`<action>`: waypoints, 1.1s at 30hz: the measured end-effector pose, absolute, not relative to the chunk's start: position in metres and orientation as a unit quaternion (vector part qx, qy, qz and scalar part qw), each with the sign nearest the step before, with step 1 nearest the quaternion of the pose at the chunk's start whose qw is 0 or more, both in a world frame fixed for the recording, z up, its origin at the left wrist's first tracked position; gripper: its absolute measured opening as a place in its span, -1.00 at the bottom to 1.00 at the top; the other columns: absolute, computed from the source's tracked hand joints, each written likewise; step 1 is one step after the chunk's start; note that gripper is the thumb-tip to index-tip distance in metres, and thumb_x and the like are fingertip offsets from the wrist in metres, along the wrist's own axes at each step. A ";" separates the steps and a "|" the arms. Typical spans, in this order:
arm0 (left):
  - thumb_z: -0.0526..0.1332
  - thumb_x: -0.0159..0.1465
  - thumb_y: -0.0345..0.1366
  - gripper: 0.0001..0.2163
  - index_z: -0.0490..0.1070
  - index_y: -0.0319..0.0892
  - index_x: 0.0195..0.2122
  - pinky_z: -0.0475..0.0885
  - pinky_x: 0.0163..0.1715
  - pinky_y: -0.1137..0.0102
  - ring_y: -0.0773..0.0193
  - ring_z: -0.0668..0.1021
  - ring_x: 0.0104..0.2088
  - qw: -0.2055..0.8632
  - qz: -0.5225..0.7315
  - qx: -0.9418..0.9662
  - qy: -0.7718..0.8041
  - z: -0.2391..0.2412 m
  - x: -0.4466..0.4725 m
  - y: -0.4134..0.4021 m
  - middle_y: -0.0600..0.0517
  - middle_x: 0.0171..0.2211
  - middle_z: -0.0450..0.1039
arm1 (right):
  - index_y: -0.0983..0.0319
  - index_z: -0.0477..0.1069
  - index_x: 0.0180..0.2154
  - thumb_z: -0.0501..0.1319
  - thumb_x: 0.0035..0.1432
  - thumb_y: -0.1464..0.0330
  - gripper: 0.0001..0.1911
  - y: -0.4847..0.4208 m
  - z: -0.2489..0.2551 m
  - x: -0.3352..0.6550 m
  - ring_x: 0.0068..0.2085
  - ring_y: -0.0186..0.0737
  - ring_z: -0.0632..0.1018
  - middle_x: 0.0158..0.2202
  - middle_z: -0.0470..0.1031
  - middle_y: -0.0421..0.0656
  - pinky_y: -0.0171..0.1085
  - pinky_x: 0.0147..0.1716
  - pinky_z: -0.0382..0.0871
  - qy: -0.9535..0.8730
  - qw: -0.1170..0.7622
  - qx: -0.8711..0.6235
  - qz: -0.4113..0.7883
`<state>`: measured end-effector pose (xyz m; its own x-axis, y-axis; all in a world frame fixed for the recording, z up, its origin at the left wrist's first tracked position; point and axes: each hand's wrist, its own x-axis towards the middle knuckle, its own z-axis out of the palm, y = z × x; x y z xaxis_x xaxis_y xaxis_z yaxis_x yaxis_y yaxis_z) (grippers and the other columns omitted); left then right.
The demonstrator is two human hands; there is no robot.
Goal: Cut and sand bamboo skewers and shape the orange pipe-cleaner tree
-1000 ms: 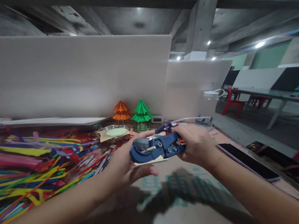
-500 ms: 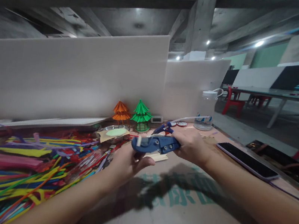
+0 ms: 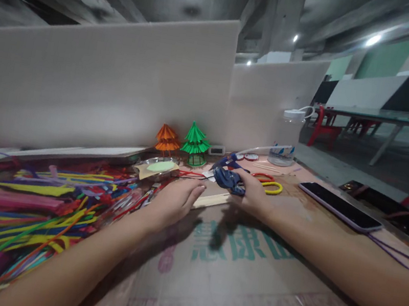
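Observation:
My right hand (image 3: pixel 254 196) is closed around a dark blue hand tool (image 3: pixel 229 180), blurred and held just above the table. Its exact kind is unclear. Beyond it lies a blue glue gun (image 3: pixel 229 162) with a long white glue stick trailing to the right. My left hand (image 3: pixel 176 199) is palm down with its fingers drawn together, at the left end of a few pale wooden sticks (image 3: pixel 212 201). Whatever its fingertips hold is hidden. Scissors with red and yellow handles (image 3: pixel 272 188) lie just past my right hand.
Colourful fuzzy strips (image 3: pixel 26 202) cover the left side. At the back stand an orange paper-like tree (image 3: pixel 168 139), a green tree (image 3: pixel 195 146), a dish with a pale green disc (image 3: pixel 159 166) and a water bottle (image 3: pixel 284 140). A phone (image 3: pixel 339 208) lies right on the cardboard (image 3: pixel 229 291).
My left hand has come off the blue tool and lowered toward the wooden sticks. My right hand has turned and lowered the tool, and the scissors behind it now show.

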<state>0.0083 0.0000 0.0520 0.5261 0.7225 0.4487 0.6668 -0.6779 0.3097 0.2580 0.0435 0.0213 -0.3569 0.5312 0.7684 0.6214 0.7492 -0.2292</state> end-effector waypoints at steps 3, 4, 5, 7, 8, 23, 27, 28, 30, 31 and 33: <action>0.01 0.45 -0.25 -0.70 0.52 -0.19 -0.05 0.44 0.03 0.22 0.11 0.57 -0.03 0.050 0.261 0.884 0.385 0.045 0.007 0.007 -0.12 -0.06 0.60 | 0.23 0.39 -0.14 0.24 -0.04 0.42 -0.66 0.044 0.008 0.252 -0.21 -0.04 0.57 -0.19 0.57 -0.03 -0.17 -0.24 0.43 -0.834 0.418 -0.361 -0.023; 0.05 0.43 -0.28 -0.73 0.53 -0.18 -0.05 0.43 0.06 0.21 0.11 0.57 -0.01 0.055 0.253 0.887 0.382 0.044 0.007 0.009 -0.11 -0.05 0.59 | 0.23 0.39 -0.14 0.25 -0.05 0.43 -0.66 0.045 0.007 0.251 -0.21 -0.05 0.57 -0.18 0.56 -0.04 -0.18 -0.23 0.43 -0.836 0.410 -0.363 -0.017; 0.07 0.41 -0.31 -0.75 0.53 -0.16 -0.05 0.43 0.08 0.20 0.11 0.57 0.00 0.061 0.247 0.890 0.378 0.042 0.007 0.010 -0.09 -0.05 0.60 | 0.22 0.39 -0.15 0.25 -0.06 0.44 -0.65 0.045 0.006 0.251 -0.20 -0.05 0.56 -0.18 0.56 -0.04 -0.18 -0.22 0.42 -0.839 0.404 -0.364 -0.013; 0.10 0.35 -0.39 -0.75 0.54 -0.14 -0.05 0.44 0.08 0.19 0.10 0.57 0.00 0.074 0.239 0.895 0.370 0.041 0.010 0.009 -0.07 -0.02 0.59 | 0.22 0.39 -0.14 0.24 -0.07 0.47 -0.64 0.046 0.007 0.252 -0.17 -0.05 0.56 -0.17 0.55 -0.05 -0.18 -0.19 0.42 -0.842 0.395 -0.368 -0.007; 0.10 0.34 -0.42 -0.73 0.54 -0.12 -0.05 0.45 0.07 0.18 0.09 0.58 0.00 0.079 0.236 0.898 0.364 0.040 0.012 0.007 -0.06 -0.01 0.59 | 0.22 0.39 -0.14 0.23 -0.08 0.47 -0.64 0.047 0.008 0.252 -0.16 -0.04 0.56 -0.16 0.55 -0.04 -0.17 -0.18 0.42 -0.843 0.391 -0.370 -0.005; 0.19 0.30 -0.36 -0.81 0.60 -0.17 -0.18 0.46 -0.15 0.34 0.13 0.62 -0.17 -0.031 0.127 0.892 0.433 0.049 -0.004 0.020 -0.05 -0.21 0.63 | 0.23 0.42 -0.05 0.26 0.16 0.21 -0.65 0.058 0.006 0.254 -0.21 -0.02 0.58 -0.17 0.59 -0.04 -0.21 -0.27 0.40 -0.794 0.392 -0.465 0.026; 0.28 0.29 -0.22 -0.85 0.62 -0.12 -0.22 0.43 -0.14 0.34 0.10 0.59 -0.13 -0.037 0.102 0.902 0.418 0.037 0.003 0.017 -0.04 -0.18 0.60 | 0.22 0.43 -0.04 0.24 0.19 0.13 -0.62 0.061 0.005 0.254 -0.21 0.00 0.60 -0.16 0.61 -0.04 -0.19 -0.26 0.41 -0.783 0.397 -0.476 0.049; 0.28 0.29 -0.20 -0.85 0.61 -0.11 -0.23 0.43 -0.13 0.33 0.11 0.59 -0.13 -0.038 0.096 0.904 0.415 0.034 0.005 0.015 -0.03 -0.18 0.60 | 0.22 0.43 -0.04 0.25 0.19 0.13 -0.62 0.062 0.005 0.254 -0.20 0.01 0.60 -0.16 0.61 -0.05 -0.19 -0.25 0.41 -0.783 0.397 -0.476 0.054; 0.25 0.33 -0.21 -0.84 0.61 -0.11 -0.23 0.41 -0.11 0.31 0.09 0.59 -0.11 -0.043 0.087 0.905 0.414 0.029 0.009 0.014 -0.04 -0.18 0.60 | 0.21 0.44 -0.04 0.26 0.18 0.14 -0.62 0.061 0.005 0.254 -0.18 0.02 0.59 -0.15 0.60 -0.05 -0.18 -0.22 0.41 -0.784 0.396 -0.475 0.061; 0.23 0.35 -0.22 -0.83 0.61 -0.13 -0.23 0.40 -0.09 0.29 0.08 0.58 -0.10 -0.046 0.085 0.903 0.418 0.028 0.011 0.013 -0.06 -0.17 0.60 | 0.21 0.44 -0.03 0.26 0.17 0.15 -0.62 0.061 0.005 0.254 -0.17 0.02 0.59 -0.15 0.60 -0.05 -0.17 -0.21 0.41 -0.784 0.397 -0.474 0.064; 0.22 0.35 -0.24 -0.83 0.59 -0.16 -0.22 0.39 -0.08 0.24 0.02 0.58 -0.08 -0.052 0.085 0.895 0.435 0.026 0.012 0.014 -0.11 -0.17 0.60 | 0.21 0.43 -0.02 0.27 0.17 0.16 -0.61 0.060 0.006 0.254 -0.17 0.02 0.59 -0.13 0.60 -0.05 -0.16 -0.19 0.41 -0.783 0.398 -0.474 0.071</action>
